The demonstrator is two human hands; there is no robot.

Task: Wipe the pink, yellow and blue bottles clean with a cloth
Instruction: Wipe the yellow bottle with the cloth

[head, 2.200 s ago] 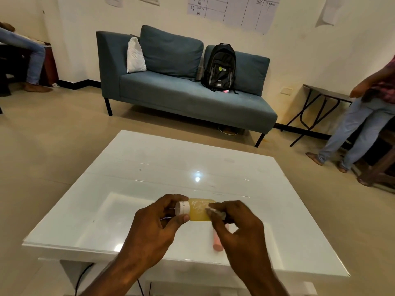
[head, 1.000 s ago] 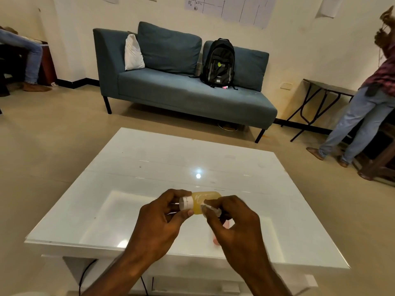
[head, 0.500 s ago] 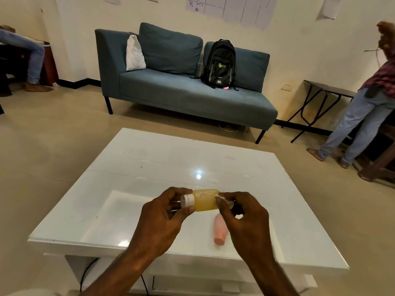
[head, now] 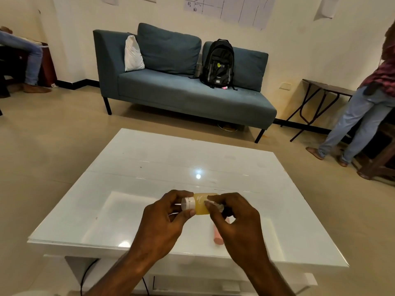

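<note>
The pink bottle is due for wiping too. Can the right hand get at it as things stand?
Probably yes: the pink bottle lies on the table just under the right hand, nothing between them. But that hand is busy pinching the cloth to the yellow bottle.

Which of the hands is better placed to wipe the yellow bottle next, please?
The right hand: it pinches the white cloth against the yellow bottle, while the left hand grips it by the white cap.
</note>
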